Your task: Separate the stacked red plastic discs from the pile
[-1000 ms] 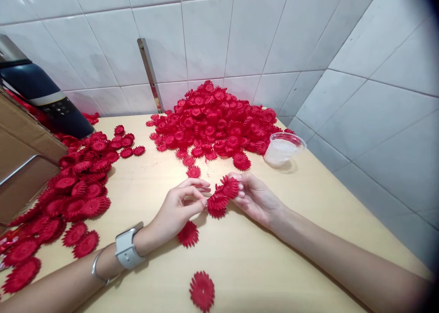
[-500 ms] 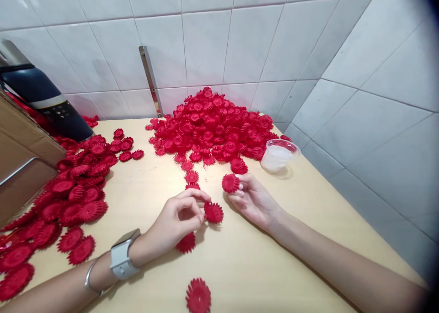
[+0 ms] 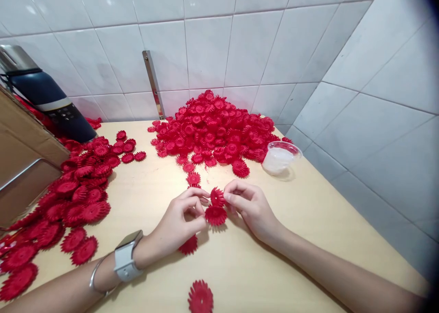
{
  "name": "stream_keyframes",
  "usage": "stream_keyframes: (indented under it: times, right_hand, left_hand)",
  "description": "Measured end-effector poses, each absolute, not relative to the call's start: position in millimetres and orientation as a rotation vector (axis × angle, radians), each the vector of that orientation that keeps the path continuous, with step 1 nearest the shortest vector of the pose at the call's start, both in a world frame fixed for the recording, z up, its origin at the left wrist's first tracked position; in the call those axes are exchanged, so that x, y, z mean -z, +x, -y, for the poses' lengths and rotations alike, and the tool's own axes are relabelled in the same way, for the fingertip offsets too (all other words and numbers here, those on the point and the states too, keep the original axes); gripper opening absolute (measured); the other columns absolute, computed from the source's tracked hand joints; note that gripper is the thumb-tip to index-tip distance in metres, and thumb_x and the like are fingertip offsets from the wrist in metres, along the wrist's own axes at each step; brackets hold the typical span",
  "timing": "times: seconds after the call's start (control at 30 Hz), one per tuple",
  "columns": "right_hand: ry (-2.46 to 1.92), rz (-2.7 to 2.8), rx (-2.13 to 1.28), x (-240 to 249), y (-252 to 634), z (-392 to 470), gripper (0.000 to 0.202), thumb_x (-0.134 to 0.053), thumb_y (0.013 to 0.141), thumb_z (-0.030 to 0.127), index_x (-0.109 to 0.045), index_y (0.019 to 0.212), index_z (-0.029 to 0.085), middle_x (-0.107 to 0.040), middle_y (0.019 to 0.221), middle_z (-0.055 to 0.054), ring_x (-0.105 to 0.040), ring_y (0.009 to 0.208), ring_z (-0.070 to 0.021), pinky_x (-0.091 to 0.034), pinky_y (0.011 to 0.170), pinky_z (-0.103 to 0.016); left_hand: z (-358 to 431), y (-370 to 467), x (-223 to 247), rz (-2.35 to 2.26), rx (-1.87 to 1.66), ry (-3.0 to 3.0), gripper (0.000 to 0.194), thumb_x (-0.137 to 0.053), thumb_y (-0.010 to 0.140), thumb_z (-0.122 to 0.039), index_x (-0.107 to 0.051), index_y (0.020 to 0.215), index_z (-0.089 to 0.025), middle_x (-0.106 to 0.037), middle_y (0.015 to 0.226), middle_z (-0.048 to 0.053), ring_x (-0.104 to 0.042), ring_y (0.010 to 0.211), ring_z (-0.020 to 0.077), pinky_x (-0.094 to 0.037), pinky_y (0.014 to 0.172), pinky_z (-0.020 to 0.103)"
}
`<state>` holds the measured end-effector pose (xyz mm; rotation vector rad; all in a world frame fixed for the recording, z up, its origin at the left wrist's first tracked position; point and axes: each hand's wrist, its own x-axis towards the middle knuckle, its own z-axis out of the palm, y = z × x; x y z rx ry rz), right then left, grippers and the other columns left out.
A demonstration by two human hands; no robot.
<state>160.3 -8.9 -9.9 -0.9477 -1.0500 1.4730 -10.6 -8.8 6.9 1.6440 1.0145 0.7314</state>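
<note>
Between thumb and fingers, my left hand [image 3: 183,217] pinches a red fringed flower disc [image 3: 216,215] by its left edge. My right hand [image 3: 252,208] grips a smaller red flower piece [image 3: 217,197], turned so its face with a small pale centre spot shows. This smaller piece stands tilted just above and behind the larger disc, at its upper rim; whether they touch I cannot tell. Under my left wrist side another red disc [image 3: 189,245] lies partly hidden. Closer to me, a single red disc [image 3: 200,297] lies flat on the table.
A big heap of small red flowers [image 3: 212,130] rests against the tiled wall. Right of it stands a clear plastic cup [image 3: 278,160] with white contents. At left are a pile of larger red discs [image 3: 82,189], a cardboard box [image 3: 27,153] and a dark blue flask [image 3: 51,98].
My right hand has moved left and down, bringing the small flower to the larger disc and turning its face. My left hand keeps its hold with little movement. The view has shifted slightly.
</note>
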Motion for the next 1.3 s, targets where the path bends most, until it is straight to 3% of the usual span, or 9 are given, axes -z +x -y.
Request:
stream_keyframes:
  times: [0.1, 0.23, 0.43, 0.57, 0.67, 0.9, 1.3]
  right_hand:
    - [-1.026, 1.191, -1.213, 6.3, 158.0, 14.6, 0.010, -0.061, 0.065, 0.020, -0.052, 0.060, 0.016, -0.048, 0.052, 0.003, -0.040, 0.046, -0.0089, -0.032, 0.044, -0.022]
    - [-1.061, 1.225, -1.121, 4.1, 157.7, 15.9, 0.011, -0.059, 0.066, 0.023, -0.052, 0.061, 0.017, -0.049, 0.055, 0.002, -0.042, 0.048, -0.0101, -0.035, 0.045, -0.023]
    - [-1.057, 1.163, -1.234, 2.8, 156.3, 11.4, 0.015, -0.059, 0.065, 0.027, -0.049, 0.059, 0.017, -0.045, 0.048, 0.004, -0.038, 0.043, -0.0087, -0.033, 0.042, -0.023]
    - [-1.025, 1.203, -1.330, 3.3, 156.5, 10.8, 0.014, -0.059, 0.066, 0.025, -0.050, 0.059, 0.017, -0.045, 0.049, 0.005, -0.039, 0.044, -0.0085, -0.032, 0.044, -0.023]
    - [-0.948, 1.289, -1.420, 4.9, 157.5, 11.9, 0.011, -0.059, 0.067, 0.022, -0.053, 0.061, 0.016, -0.047, 0.053, 0.004, -0.040, 0.047, -0.0079, -0.032, 0.046, -0.022]
    - [-0.915, 1.319, -1.564, 6.2, 159.8, 11.9, 0.011, -0.058, 0.072, 0.024, -0.059, 0.069, 0.013, -0.051, 0.055, 0.002, -0.043, 0.050, -0.0084, -0.033, 0.048, -0.022]
    - [-0.871, 1.355, -1.617, 10.8, 164.1, 9.0, 0.013, -0.060, 0.072, 0.021, -0.059, 0.062, 0.012, -0.052, 0.052, 0.002, -0.045, 0.049, -0.0080, -0.035, 0.049, -0.021]
  left_hand:
    - [8.5, -10.0, -4.6, -1.039, -0.745, 1.611, 0.018, -0.049, 0.064, -0.004, -0.043, 0.053, -0.016, -0.051, 0.102, 0.007, -0.052, 0.096, 0.0196, -0.042, 0.081, 0.030]
    - [7.1, -10.1, -0.7, -1.056, -0.736, 1.622, 0.015, -0.052, 0.064, -0.005, -0.047, 0.054, -0.015, -0.051, 0.102, 0.007, -0.053, 0.094, 0.0197, -0.043, 0.081, 0.031]
    - [6.0, -11.1, 0.0, -1.044, -0.715, 1.636, 0.017, -0.052, 0.067, -0.006, -0.049, 0.053, -0.015, -0.053, 0.099, 0.007, -0.052, 0.095, 0.0200, -0.042, 0.081, 0.030]
    - [8.4, -8.6, -2.5, -1.001, -0.772, 1.561, 0.003, -0.056, 0.073, -0.017, -0.054, 0.073, -0.016, -0.053, 0.096, 0.006, -0.054, 0.085, 0.0164, -0.044, 0.075, 0.029]
    - [10.6, -6.0, -4.0, -0.902, -0.771, 1.467, 0.015, -0.059, 0.073, -0.021, -0.054, 0.086, -0.017, -0.053, 0.093, 0.004, -0.053, 0.073, 0.0122, -0.044, 0.068, 0.026]
    - [9.9, -6.1, -4.9, -0.796, -0.762, 1.298, 0.005, -0.055, 0.077, -0.017, -0.052, 0.080, -0.017, -0.055, 0.082, 0.000, -0.056, 0.077, 0.0118, -0.044, 0.072, 0.024]
    - [9.6, -6.7, -8.4, -0.853, -0.750, 1.321, 0.005, -0.057, 0.076, -0.019, -0.055, 0.079, -0.016, -0.058, 0.082, 0.001, -0.056, 0.079, 0.0139, -0.043, 0.073, 0.026]
